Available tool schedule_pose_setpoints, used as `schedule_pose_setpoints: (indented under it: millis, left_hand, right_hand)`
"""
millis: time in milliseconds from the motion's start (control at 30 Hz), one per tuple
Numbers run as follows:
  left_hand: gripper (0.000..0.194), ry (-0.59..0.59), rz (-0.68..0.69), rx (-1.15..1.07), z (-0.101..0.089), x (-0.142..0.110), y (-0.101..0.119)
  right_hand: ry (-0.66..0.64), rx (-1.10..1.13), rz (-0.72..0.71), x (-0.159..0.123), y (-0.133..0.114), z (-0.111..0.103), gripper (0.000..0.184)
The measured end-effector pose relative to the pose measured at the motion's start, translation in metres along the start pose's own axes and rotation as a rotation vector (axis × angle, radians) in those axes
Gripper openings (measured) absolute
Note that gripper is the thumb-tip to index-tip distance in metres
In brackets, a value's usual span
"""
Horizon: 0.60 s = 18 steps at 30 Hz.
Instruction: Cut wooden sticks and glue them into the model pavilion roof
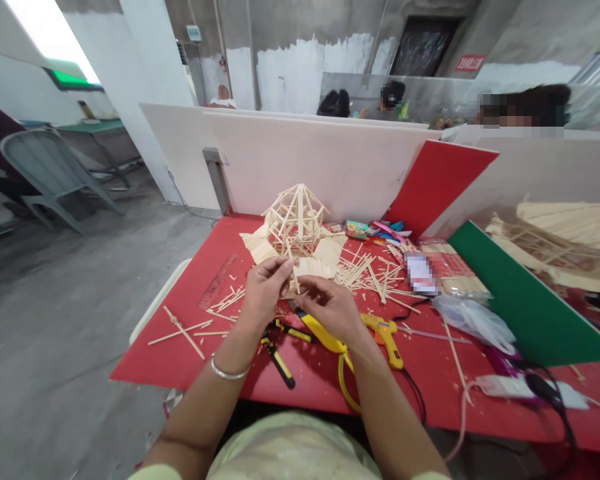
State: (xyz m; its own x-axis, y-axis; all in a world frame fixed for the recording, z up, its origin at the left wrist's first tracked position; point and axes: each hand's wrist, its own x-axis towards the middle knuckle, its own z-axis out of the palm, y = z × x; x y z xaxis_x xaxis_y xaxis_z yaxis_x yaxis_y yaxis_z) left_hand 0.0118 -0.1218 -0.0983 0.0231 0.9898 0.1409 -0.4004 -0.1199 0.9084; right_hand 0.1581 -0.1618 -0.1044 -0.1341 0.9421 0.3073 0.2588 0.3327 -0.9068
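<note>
The left hand [267,287] has its grip pinched on a thin wooden stick [295,277], which slants above the near part of the red tabletop [165,360], just in front of a domed stick frame [301,217]. The right hand [333,308] curls its fingers by the stick's lower end; whether that grip is closed on it, I cannot tell. Loose sticks [365,270] lie scattered to the right of the frame, and a transparent ruler [217,281] lies to its left. Beneath the forearms are black-and-yellow pliers [280,365]; a yellow glue gun [391,343] rests just beside the right wrist. A smartphone [421,273] lies farther right, near a clear plastic bag [475,321].
</note>
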Motion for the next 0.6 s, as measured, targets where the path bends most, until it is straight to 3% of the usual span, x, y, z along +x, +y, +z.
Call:
schedule_pose_setpoints:
  millis: [233, 400, 600]
  left_hand:
    - [0.022, 0.022, -0.019, -0.005, 0.011, -0.009, -0.001]
    - [0.019, -0.019, -0.023, 0.074, 0.007, -0.015, 0.002]
    - [0.023, -0.203, -0.096, 0.349, -0.003, -0.023, 0.006]
  right_hand:
    - [-0.006, 0.054, -0.022, -0.011, 0.007, -0.006, 0.028]
    - [0.169, 0.092, 0.015, -0.011, 0.015, -0.019, 0.023]
    - [0.304, 0.191, 0.074, 0.002, -0.011, -0.032, 0.025]
